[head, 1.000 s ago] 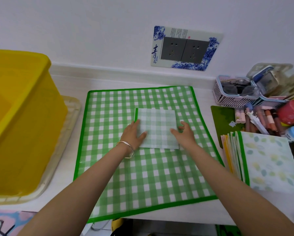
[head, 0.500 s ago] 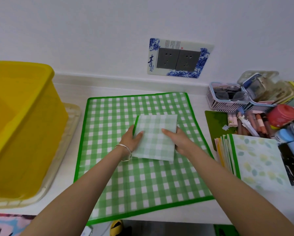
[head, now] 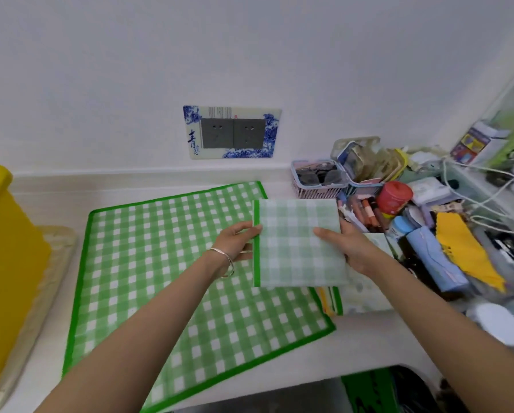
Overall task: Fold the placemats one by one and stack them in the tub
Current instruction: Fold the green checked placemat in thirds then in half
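- Since a second ago the folded pale-green checked placemat [head: 297, 242] has risen off the middle of the big mat and swung right, away from the tub.
- At far left the yellow plastic tub [head: 5, 248] stands on the white surface [head: 369, 338]; I judge the carry should now turn leftward.
- Between them the large green-bordered gingham mat [head: 160, 263] lies flat; pass above it without dragging.
- Right now the folded piece hangs over that mat's right edge and the leaf-print placemat pile [head: 366, 293]; keep it level so the folds hold.
- Set apart, the left hand [head: 237, 242] and right hand [head: 351, 248] each pinch an opposite edge, thumbs on top.
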